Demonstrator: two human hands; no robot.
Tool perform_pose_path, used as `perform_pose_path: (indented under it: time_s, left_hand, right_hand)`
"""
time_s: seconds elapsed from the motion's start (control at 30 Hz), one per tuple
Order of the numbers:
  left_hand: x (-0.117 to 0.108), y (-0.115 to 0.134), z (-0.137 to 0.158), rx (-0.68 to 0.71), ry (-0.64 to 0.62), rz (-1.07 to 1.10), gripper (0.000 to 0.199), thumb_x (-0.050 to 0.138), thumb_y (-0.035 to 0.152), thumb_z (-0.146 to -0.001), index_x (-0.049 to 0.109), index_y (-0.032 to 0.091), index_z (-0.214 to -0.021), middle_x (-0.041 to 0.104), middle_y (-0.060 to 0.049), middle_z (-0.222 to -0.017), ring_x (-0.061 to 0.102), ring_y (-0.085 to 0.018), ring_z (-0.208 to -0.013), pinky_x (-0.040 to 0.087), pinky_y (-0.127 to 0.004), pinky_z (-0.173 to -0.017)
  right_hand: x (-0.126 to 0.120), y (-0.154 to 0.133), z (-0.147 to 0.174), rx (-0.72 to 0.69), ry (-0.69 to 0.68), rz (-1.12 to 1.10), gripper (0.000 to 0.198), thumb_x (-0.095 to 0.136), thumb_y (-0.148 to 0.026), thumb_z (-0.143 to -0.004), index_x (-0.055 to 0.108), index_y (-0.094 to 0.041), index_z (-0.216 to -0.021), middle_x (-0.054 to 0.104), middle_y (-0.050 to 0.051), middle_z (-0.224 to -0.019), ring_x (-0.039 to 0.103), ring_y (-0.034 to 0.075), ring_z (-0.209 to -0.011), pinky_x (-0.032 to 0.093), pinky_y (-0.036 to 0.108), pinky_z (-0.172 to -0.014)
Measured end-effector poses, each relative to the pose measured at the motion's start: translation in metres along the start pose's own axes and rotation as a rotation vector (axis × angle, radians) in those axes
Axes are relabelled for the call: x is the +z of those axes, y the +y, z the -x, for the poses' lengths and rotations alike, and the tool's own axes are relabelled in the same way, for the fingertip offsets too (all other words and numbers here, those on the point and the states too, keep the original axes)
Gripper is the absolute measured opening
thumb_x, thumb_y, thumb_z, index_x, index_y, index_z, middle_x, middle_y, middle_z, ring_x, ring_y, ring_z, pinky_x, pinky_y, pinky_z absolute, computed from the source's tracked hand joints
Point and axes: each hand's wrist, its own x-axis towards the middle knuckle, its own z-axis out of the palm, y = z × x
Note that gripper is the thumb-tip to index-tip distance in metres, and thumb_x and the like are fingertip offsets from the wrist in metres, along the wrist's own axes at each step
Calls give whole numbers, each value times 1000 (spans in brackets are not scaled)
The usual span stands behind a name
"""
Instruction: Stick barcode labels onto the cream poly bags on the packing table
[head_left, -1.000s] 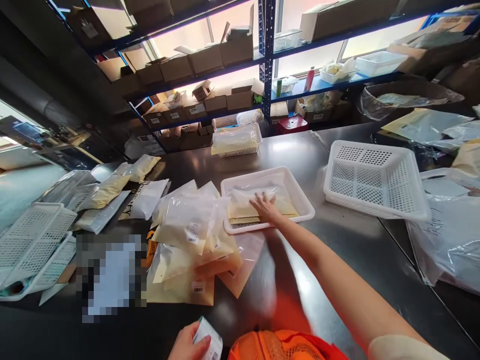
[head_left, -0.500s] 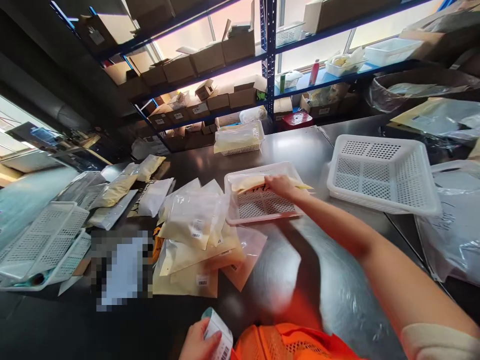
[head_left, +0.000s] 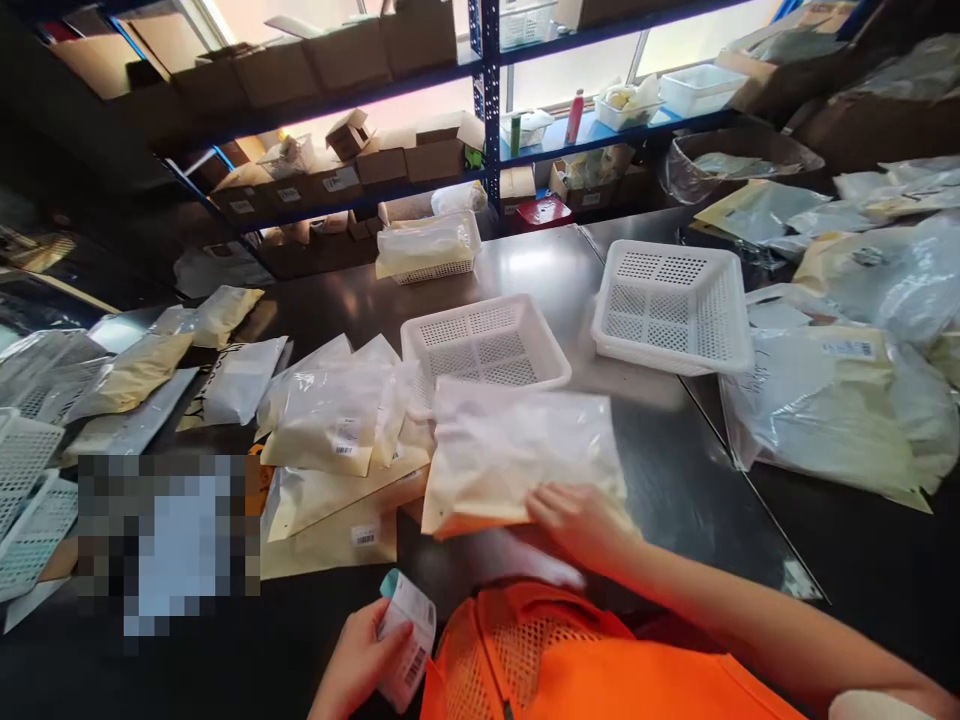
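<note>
My right hand (head_left: 581, 520) grips the lower edge of a flat packaging bag (head_left: 517, 445), with its fingers on top. The bag is frosted white above and yellowish below, and it lies tilted in front of a white perforated basket (head_left: 551, 365), overlapping its near rim in view. Low in the picture, my left hand (head_left: 367, 645) pinches a curled strip of barcode labels (head_left: 411, 630). Left of the held bag, several similar bags (head_left: 322, 415) with barcode stickers are heaped on the dark table.
A second white basket (head_left: 675, 350) stands at the right, beside large filled bags (head_left: 825, 410). Behind, a small basket (head_left: 465, 262) carries a bag. Cardboard boxes (head_left: 435, 160) line the blue shelving. More packed bags (head_left: 244, 380) and white baskets lie left. One patch at left is pixelated.
My right hand has lifted the bag out of the middle basket and drawn it toward me, its broad side now showing. My left hand keeps the label strip. The view has shifted rightward.
</note>
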Motion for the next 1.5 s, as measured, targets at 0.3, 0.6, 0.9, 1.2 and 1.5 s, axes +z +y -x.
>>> perform_pose_path:
  time_s: [0.3,0.6,0.9,1.2,1.5]
  left_hand:
    - [-5,10,27,-7,-26,-27,45,67,54,-74,72,11,-88,74,-9,-82,64,-25,-77,48,-28,-67]
    - [13,70,24,143,-101,245,56,76,47,-71,69,13,-115,74,-11,-105,66,-30,-99,54,-34,-86]
    - [17,106,3,196,-366,216,53,76,48,-73,69,10,-110,72,-9,-100,64,-24,-89,50,-26,-75]
    - [13,127,-28,157,-396,-210,80,86,46,-56,56,18,-124,63,-8,-108,57,-21,-90,46,-28,-77]
    - [55,132,-50,173,-401,-260,34,72,44,-67,52,16,-64,41,6,-61,35,-9,-60,25,-22,-52]
  right_hand:
    - [50,9,-1,266,-101,-61,32,37,-11,-92,67,-21,-94,73,7,-94,67,22,-72,47,32,-59]
    - [108,67,-7,-15,-335,-125,51,51,-21,-91,48,-18,-141,35,15,-154,23,39,-145,14,72,-111]
    - [84,18,-13,287,-169,-1294,66,48,-64,-89,52,-18,-136,53,16,-138,50,29,-126,41,47,-105]
    - [63,-55,8,579,-110,-1635,47,81,-41,-59,66,-18,-96,68,1,-83,61,20,-77,49,29,-66]
    - [61,-37,31,708,-65,-1236,26,73,-42,-68,61,-19,-65,62,-1,-66,54,15,-65,41,27,-59]
